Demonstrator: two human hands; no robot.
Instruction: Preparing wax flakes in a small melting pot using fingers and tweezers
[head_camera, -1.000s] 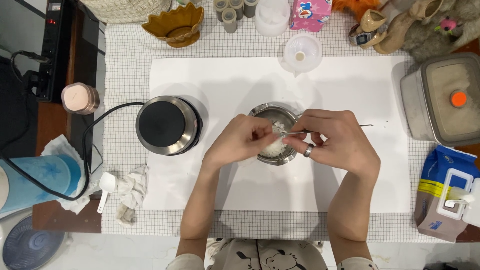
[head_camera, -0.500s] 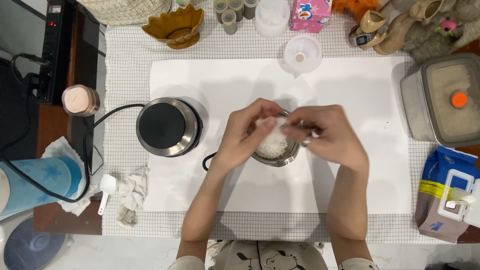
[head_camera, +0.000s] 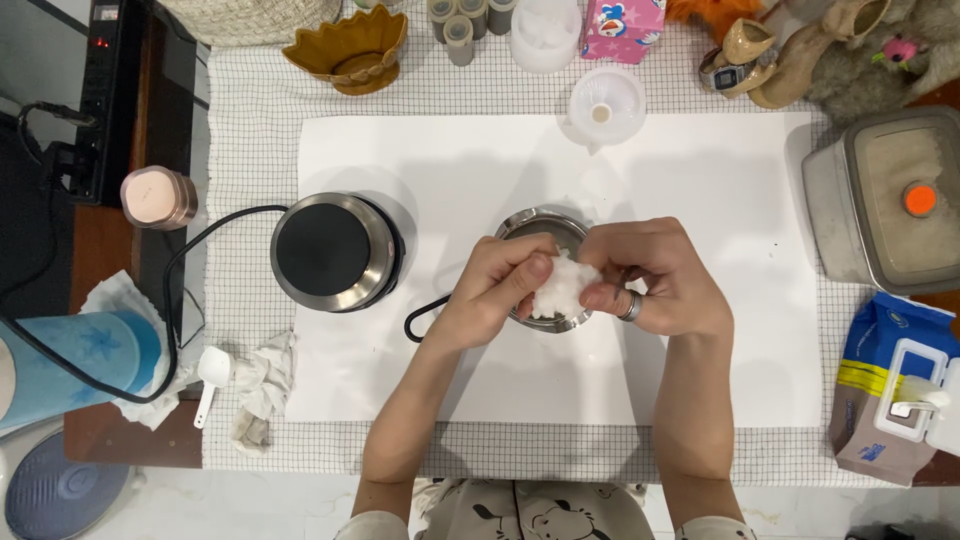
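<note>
A white wad was pinched between the left hand and the right hand, both closed on it from either side, directly above a small steel pot on the white mat. The wad, apparently soft and crumbly, was best kept low over the pot's mouth, so that anything shed would fall inside rather than on the mat. The pot's black handle was left untouched, so pressure was best kept light and downward.

A black hotplate was set just left of the pot. At the right edge, a blue, yellow and white bag was stood, with a lidded metal box bearing an orange knob above it. A pink carton was placed at the top edge.
</note>
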